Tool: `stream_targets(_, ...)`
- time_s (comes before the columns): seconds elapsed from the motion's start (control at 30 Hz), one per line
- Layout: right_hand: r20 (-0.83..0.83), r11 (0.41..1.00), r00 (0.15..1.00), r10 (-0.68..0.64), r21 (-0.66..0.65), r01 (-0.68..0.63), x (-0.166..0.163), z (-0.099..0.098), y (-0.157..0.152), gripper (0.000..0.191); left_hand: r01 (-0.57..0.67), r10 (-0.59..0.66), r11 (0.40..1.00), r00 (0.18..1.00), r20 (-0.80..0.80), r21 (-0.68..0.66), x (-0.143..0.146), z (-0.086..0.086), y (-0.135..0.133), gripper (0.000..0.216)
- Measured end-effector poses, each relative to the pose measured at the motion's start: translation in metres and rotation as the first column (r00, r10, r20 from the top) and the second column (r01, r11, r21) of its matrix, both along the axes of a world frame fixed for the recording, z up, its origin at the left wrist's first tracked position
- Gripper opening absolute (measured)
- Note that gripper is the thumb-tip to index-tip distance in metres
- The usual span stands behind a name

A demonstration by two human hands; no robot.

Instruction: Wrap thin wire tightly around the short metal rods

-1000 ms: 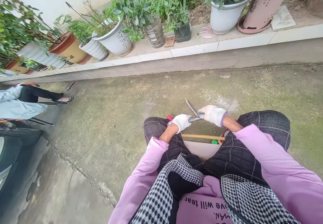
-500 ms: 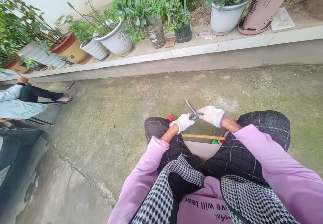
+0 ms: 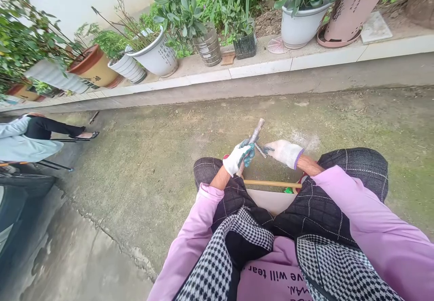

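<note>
My left hand, in a white glove with a teal coated palm, is closed around a forked wooden stick. The stick's thick end points up and away from me, and a short side prong slants toward my right hand. That hand wears the same kind of glove, its fingers pressed together close to the prong's tip. A dark grey-blue patch shows at its fingertips; whether this is the glove's coating or a held thing I cannot make out. Below both hands, a yellowish rod lies across between my legs.
A pale surface and a small green object are between my thighs. Ahead, a low tiled ledge carries several potted plants, among them a white pot. At the left sits another person, beside a dark vehicle.
My left hand has moved slightly left and turned the forked stick, so its thick end now points up and right. My right hand stays nearly in place, now a little apart from the left.
</note>
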State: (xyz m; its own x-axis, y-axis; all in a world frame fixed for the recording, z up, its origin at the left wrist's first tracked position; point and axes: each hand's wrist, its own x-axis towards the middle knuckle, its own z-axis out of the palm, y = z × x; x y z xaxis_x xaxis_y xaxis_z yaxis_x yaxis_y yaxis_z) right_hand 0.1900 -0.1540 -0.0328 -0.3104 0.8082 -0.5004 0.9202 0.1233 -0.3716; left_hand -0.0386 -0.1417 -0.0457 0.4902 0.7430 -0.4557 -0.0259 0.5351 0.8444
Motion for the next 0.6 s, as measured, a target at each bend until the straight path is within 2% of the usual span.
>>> stream_targets(0.2,-0.002,0.999,1.000,0.026,-0.019,-0.026,-0.003,0.001,-0.004,0.040,0.039,-0.039,0.999,0.999,-0.003,-0.013,-0.002,0.003,-0.001,0.073)
stream_targets(0.47,0.035,0.998,0.998,0.052,-0.041,-0.050,-0.008,-0.008,-0.003,0.036,0.017,-0.018,1.000,0.999,0.042,0.023,-0.004,-0.002,0.000,0.069)
stream_targets(0.6,0.046,0.998,0.998,0.052,-0.034,-0.051,-0.008,-0.010,-0.005,0.036,-0.025,0.025,1.000,0.999,-0.034,-0.004,-0.001,0.000,0.000,0.063)
